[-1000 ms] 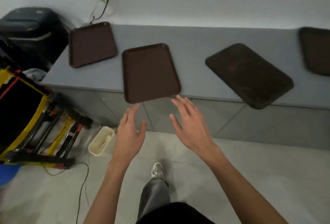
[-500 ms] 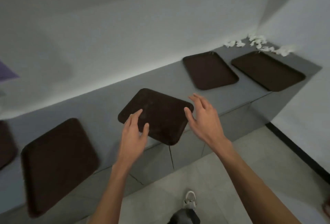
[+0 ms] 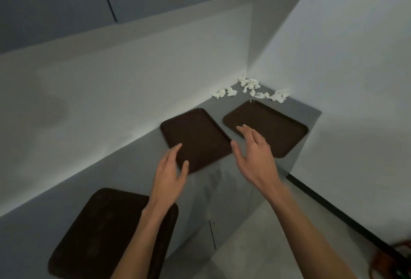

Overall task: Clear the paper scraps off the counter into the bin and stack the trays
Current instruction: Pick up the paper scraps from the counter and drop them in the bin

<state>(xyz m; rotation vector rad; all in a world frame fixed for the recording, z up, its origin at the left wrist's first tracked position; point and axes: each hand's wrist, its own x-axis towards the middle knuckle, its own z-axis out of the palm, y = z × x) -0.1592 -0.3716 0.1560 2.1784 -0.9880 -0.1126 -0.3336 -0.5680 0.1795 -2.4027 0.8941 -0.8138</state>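
Both hands empty, fingers spread: left hand (image 3: pixel 170 176) over the near corner of the middle tray (image 3: pixel 195 138), right hand (image 3: pixel 255 156) between it and the far tray (image 3: pixel 266 127). Third tray (image 3: pixel 106 234) nearer me on the bench (image 3: pixel 124 174). Paper scraps (image 3: pixel 251 89) heaped in the back corner; I see no bin. Trays look stiff, light, slick; I'd grip the long rims. Scraps flimsy; scoop, don't pinch.

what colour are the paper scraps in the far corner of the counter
White, the crumpled paper scraps lie scattered on the grey counter; the head view shows them best.
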